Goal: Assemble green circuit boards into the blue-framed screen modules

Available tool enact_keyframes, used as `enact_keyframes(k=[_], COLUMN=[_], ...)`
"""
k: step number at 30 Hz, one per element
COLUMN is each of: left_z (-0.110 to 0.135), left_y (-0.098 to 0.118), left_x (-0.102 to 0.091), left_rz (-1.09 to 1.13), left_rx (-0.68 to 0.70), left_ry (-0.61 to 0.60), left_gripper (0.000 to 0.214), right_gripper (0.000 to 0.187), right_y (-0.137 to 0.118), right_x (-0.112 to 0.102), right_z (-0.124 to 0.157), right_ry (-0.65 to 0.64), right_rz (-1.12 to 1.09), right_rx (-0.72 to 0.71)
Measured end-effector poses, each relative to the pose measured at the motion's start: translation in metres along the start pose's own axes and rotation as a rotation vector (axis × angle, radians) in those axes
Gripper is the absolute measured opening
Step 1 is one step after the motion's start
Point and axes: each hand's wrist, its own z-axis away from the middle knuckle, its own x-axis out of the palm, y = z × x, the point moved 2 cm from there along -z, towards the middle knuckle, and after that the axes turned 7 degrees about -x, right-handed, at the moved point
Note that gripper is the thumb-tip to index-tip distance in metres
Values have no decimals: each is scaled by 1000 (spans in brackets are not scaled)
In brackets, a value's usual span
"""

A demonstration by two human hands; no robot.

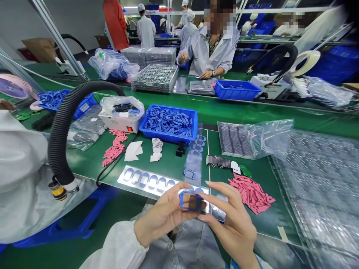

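Observation:
My left hand [162,215] pinches a small blue plastic frame [181,200] by its left end, above the table's front edge. Against the frame lies a dark, glossy rectangular piece [195,203], gripped at its right end by the thumb and fingers of my right hand [234,218]. Whether the piece sits inside the frame or only against it, I cannot tell. Just behind my hands a white strip with oval blue-rimmed stickers [144,179] lies on the green table, partly hidden by my fingers.
A blue tray [143,129] full of blue frames stands behind. Pink strips [251,192] lie in a pile at right, beside a row of dark pieces [218,161]. Clear plastic trays [331,186] cover the right side. A black hose [57,138] arches at left. A co-worker [210,52] sits opposite.

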Motion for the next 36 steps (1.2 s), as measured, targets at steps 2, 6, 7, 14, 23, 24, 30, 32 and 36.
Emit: enact_keyframes(k=[2,6,7,14,23,24,30,32,36], left_z=[3,9,10,10,14,14,8,7,15], left_y=[-4,-7,-8,-16,-22,-23,-22,-18,-9], left_x=[1,1,1,-1,-3,-4,-15,-18,-25], left_rz=[14,43,49,101,4,-48,-453,-423,-271], left_rx=[10,20,18,9,-9,32,387,390,285], left_ry=[3,-7,-13,-34,48,87,297,320,321], left_gripper=[37,36,35,30,41,45,39,39,31], right_gripper=[32,29,29,48,27,26,24,28,23], right_y=[-4,-7,-8,-12,-14,-14,-19,-13,41], right_x=[2,3,3,3,-3,-2,16,19,-5], right_z=[-6,-9,-10,-9,-10,-10,-3,-1,-1], right_ry=[-42,-56,-59,-161,-179,-159,-95,-133,-48], right_rz=[18,27,27,26,67,60,-11,-55,161], right_rx=[-33,-65,-71,-34,-45,-25,90,88,212])
